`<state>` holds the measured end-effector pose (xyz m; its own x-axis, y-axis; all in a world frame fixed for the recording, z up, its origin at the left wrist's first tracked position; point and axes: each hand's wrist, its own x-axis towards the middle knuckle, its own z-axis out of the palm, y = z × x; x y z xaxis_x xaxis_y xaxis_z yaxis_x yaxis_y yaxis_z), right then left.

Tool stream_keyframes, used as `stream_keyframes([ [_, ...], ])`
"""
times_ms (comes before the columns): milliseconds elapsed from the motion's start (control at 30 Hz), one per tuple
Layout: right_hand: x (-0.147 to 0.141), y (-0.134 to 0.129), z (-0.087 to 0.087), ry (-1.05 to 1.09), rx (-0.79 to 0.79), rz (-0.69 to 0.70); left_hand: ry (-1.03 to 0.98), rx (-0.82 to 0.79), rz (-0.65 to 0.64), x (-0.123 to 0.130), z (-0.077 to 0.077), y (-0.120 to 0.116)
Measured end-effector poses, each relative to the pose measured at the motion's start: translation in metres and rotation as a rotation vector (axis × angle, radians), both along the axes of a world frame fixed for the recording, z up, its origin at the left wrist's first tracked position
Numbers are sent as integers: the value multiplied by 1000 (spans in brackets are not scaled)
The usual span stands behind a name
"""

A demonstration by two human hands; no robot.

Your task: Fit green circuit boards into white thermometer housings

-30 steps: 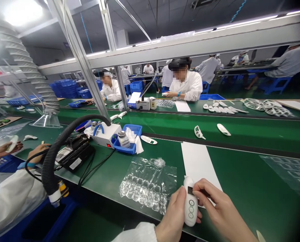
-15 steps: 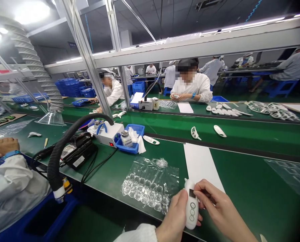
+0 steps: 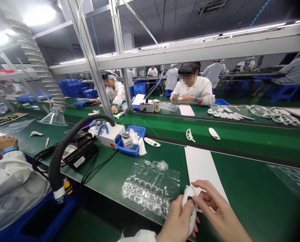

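Gripping white oval plastic handheld device (image 3: 189, 208) in left hand (image 3: 177, 223), long axis running near-far, slightly tilted; right hand (image 3: 216, 211) at device's upper end, fingers (image 3: 202, 192) half-curled just right of it, contact unclear; clear bubble wrap (image 3: 150, 190) left.

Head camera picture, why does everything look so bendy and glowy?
In the head view, the ceiling lamp glares white, the green table and metal post lean and bend toward the edges, as through a wide lens, and the bottom edge cuts off the left hand and right hand at the white gadget.
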<state>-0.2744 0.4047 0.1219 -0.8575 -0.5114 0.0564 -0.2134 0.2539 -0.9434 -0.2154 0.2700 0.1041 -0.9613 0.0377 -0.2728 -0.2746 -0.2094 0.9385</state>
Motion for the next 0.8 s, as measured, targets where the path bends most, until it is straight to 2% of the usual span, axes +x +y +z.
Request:
stream_keyframes([
  [167,-4,-2,12,-79,33,189,46,-164,-191,5,14,-18],
  [300,-8,-7,17,-101,-26,193,40,-270,-281,1,26,-33],
  [400,-21,-3,18,-170,-70,252,141,-346,-397,-14,35,-41],
  [467,-44,7,16,-178,-79,276,280,-484,-441,-35,40,-47],
  [533,-82,25,13,-150,-89,151,406,-687,-388,-69,43,-55],
  [600,-132,50,8,-93,-81,-126,435,-828,-256,-114,42,-67],
  [667,-188,79,4,-44,-37,-400,470,-943,-178,-164,38,-83],
  [733,-237,106,0,11,13,-571,504,-1065,-184,-213,31,-97],
  [800,-275,125,-3,42,138,-699,526,-1195,-220,-257,25,-107],
])
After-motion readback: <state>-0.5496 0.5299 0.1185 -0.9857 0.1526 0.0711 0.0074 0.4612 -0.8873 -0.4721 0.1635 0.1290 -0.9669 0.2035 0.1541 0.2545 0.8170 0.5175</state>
